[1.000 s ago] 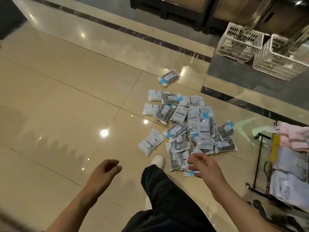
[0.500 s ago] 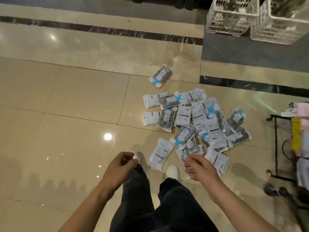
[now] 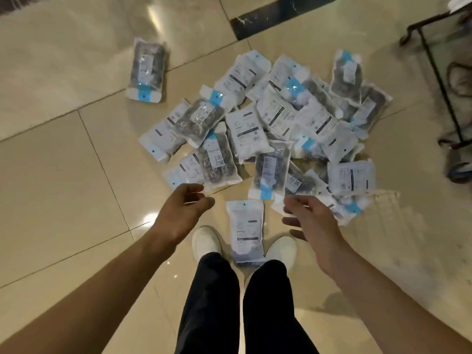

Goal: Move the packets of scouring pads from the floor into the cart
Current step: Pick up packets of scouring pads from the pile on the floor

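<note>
A heap of clear and white packets of scouring pads [image 3: 278, 121] with blue tabs lies on the tiled floor ahead of my feet. One packet [image 3: 147, 70] lies apart at the upper left. Another packet [image 3: 246, 231] lies between my two white shoes. My left hand [image 3: 185, 208] hovers over the near left edge of the heap, fingers loosely curled, holding nothing. My right hand [image 3: 310, 221] hovers over the near right packets with relaxed fingers, also empty. The black frame of the cart [image 3: 439, 72] shows at the right edge.
A dark stone strip [image 3: 270, 19] crosses the beige floor tiles at the top. The cart's wheels [image 3: 457, 167] stand at the right, close to the heap. My legs in black trousers [image 3: 242, 310] fill the bottom centre.
The view has dropped closer to the floor and tipped down over the heap. Both hands have reached forward and lower toward the nearest packets. The white baskets are out of view.
</note>
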`<action>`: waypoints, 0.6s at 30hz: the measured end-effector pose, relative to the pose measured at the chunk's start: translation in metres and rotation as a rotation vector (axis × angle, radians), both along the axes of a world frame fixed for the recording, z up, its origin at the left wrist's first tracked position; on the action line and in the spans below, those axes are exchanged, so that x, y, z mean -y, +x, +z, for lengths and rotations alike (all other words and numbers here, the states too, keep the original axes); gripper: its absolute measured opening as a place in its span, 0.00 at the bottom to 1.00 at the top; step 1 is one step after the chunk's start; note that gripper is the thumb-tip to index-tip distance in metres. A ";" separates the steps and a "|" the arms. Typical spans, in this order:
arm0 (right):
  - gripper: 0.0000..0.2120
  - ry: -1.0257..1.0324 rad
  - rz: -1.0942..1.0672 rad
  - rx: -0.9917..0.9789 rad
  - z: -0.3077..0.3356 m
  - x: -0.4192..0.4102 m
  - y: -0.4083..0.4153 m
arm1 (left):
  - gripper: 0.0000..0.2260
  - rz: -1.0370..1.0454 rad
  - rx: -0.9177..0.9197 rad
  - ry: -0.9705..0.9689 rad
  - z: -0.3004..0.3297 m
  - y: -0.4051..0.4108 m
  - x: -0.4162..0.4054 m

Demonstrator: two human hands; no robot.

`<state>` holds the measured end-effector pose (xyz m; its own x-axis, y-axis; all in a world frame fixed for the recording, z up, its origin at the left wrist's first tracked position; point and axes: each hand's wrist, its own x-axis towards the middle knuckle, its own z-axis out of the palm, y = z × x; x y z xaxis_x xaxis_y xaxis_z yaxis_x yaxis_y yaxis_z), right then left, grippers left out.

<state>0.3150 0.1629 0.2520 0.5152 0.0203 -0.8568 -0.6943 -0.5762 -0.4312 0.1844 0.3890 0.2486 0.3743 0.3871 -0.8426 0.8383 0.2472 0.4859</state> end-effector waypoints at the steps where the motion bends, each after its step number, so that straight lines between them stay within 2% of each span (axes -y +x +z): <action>1: 0.09 -0.001 -0.004 0.003 -0.033 -0.002 0.004 | 0.20 -0.015 -0.003 0.018 -0.035 0.010 -0.003; 6: 0.16 0.000 -0.043 0.003 -0.189 -0.002 0.039 | 0.24 -0.030 -0.019 -0.008 -0.200 0.046 -0.018; 9: 0.23 -0.069 -0.133 0.084 -0.262 -0.002 0.060 | 0.25 0.033 -0.055 0.066 -0.273 0.057 -0.033; 13: 0.28 -0.197 -0.084 0.246 -0.317 -0.003 0.074 | 0.35 0.128 -0.084 0.177 -0.332 0.069 -0.038; 18: 0.48 -0.315 -0.058 0.334 -0.357 -0.018 0.073 | 0.48 0.264 -0.172 0.380 -0.368 0.075 -0.027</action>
